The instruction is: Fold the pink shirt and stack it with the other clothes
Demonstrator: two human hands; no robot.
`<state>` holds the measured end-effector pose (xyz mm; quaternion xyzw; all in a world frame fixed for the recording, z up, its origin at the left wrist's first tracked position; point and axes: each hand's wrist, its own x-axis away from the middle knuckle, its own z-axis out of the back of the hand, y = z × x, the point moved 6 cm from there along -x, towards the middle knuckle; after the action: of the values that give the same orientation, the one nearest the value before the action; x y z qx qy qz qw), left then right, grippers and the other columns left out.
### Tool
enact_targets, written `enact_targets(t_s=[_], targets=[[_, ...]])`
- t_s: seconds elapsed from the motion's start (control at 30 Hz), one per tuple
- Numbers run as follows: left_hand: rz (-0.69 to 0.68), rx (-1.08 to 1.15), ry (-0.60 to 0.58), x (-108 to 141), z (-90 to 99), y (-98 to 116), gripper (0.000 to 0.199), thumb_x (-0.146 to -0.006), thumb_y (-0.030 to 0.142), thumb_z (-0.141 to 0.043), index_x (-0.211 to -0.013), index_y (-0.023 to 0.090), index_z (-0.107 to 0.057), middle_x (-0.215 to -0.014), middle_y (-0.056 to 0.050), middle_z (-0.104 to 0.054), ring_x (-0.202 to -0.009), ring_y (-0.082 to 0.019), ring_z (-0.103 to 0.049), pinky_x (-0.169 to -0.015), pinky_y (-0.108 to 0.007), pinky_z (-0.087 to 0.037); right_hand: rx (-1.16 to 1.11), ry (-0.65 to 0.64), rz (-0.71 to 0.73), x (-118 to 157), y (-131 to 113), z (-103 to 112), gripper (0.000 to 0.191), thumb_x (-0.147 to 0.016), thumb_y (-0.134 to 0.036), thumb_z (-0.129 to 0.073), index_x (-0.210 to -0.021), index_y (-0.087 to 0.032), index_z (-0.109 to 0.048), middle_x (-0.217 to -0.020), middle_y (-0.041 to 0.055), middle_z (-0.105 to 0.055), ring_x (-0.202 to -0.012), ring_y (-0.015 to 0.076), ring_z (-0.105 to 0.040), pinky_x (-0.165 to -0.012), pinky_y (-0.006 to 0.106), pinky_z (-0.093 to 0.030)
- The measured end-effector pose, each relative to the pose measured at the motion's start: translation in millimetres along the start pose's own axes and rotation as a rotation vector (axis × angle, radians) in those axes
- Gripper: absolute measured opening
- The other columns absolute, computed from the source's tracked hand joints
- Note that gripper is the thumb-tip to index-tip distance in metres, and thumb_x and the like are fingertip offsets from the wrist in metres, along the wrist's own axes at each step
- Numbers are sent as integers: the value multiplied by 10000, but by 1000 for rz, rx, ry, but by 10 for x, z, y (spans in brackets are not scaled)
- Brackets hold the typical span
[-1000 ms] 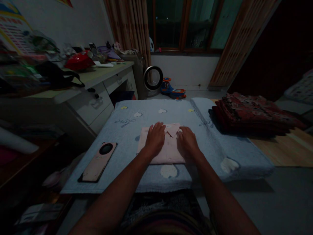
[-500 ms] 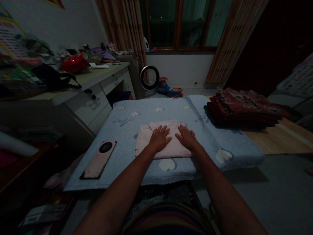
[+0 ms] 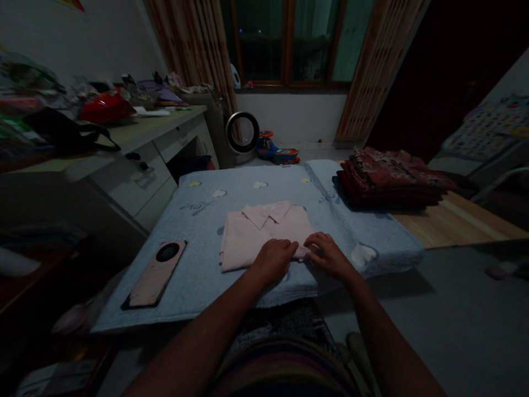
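Note:
A folded pink collared shirt (image 3: 243,237) lies on a pale blue quilted cover (image 3: 248,292) with its collar away from me. My left hand (image 3: 276,260) is at the shirt's near edge, fingers bent and closed on the cloth; the fingertips are partly hidden. Just to its right, my right hand (image 3: 328,256) pinches the near right corner of the shirt between curved fingers and thumb. A pink phone (image 3: 151,284) with a large round black camera ring lies on the cover to the left.
Folded dark red patterned cloths (image 3: 388,176) are stacked at the right, by a wooden board (image 3: 430,220). A cluttered desk (image 3: 124,165) with drawers stands at the left. Beyond the cover are a round-framed fan (image 3: 257,132) and a blue and orange ride-on toy (image 3: 276,151).
Both hands have drawn toward me from flat on the shirt's middle to its near edge, fingers now curled. The collar is uncovered. The view has shifted slightly right.

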<state>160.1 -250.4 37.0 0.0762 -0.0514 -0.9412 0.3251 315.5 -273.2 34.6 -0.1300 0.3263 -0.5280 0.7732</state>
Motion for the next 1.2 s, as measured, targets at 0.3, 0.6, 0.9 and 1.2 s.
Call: enact_targets(t_s=[0.3,0.6,0.9,1.2], targets=[[100,45,-13,-67,21,-186,338,-870,174,-494,-1198,253,-495,-1053,-36,-696,-925,-205,-658,-762,-297,-467,62,229,39,39,-85,-63,187,-818,-151,-601,-985,-235,-595,-1119,85,-574,-1083,266,-498,-926,426,-409],[88,58,39,-83,84,-108,267,-851,208,-529,-1115,235,-556,-1009,-41,-677,-897,-212,-633,-773,-325,-468,-9,240,-28,-13,43,-156,248,-749,-60,-516,-933,-225,-542,-951,58,-585,-940,240,-522,-843,385,-425],[36,-71,182,-140,-89,97,102,-894,269,-600,-970,207,-572,-983,-46,-625,-923,-224,-559,-768,-354,-449,-32,210,-60,30,124,-170,226,-761,-84,-530,-942,-214,-568,-926,53,-602,-886,222,-538,-806,357,-438],[24,-79,173,-124,-190,92,104,-959,245,-491,-971,202,-585,-952,-61,-638,-910,-225,-551,-770,-371,-428,-90,142,-111,129,266,-88,383,-740,-101,-560,-1100,-227,-594,-1097,69,-606,-1038,233,-543,-917,413,-448]])
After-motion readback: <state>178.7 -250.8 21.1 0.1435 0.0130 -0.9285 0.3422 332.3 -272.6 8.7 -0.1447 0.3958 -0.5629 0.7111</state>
